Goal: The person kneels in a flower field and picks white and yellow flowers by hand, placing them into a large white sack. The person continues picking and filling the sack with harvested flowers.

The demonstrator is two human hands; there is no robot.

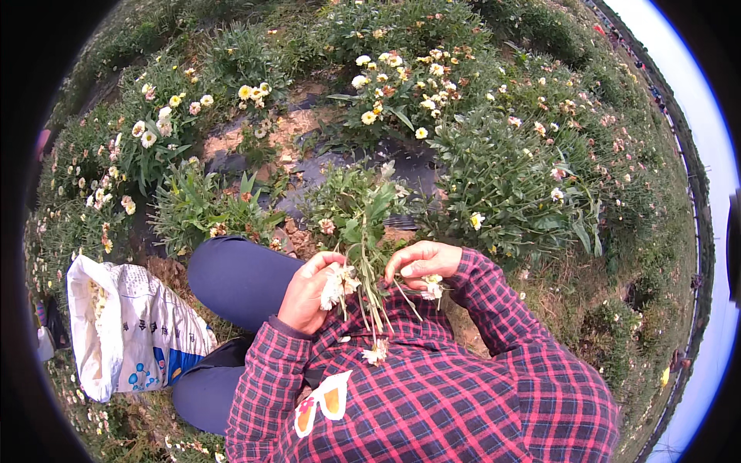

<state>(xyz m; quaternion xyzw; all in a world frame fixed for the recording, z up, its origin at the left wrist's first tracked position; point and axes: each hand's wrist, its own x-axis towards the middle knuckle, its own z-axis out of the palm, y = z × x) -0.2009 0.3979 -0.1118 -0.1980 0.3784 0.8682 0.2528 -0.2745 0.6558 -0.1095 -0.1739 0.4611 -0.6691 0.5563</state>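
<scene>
My left hand [308, 294] is closed around white chrysanthemum-like flower heads [337, 286] in front of my lap. My right hand [427, 261] sits a little to the right, fingers curled, with a smaller whitish flower [432, 287] below the fingers. Whether that flower is gripped or only touched, I cannot tell. Between the hands a bundle of bent green stems [369, 272] leans toward me from a leafy plant. A pale, partly wilted flower head [376, 352] hangs at the lower end, against my checked shirt.
A white woven sack [153, 324] bearing print stands at my left knee, its mouth open, with pale petals [97, 298] inside. Flowering bushes [399, 87] rise ahead and to both sides. Black plastic mulch film [405, 165] covers parts of the soil between plants.
</scene>
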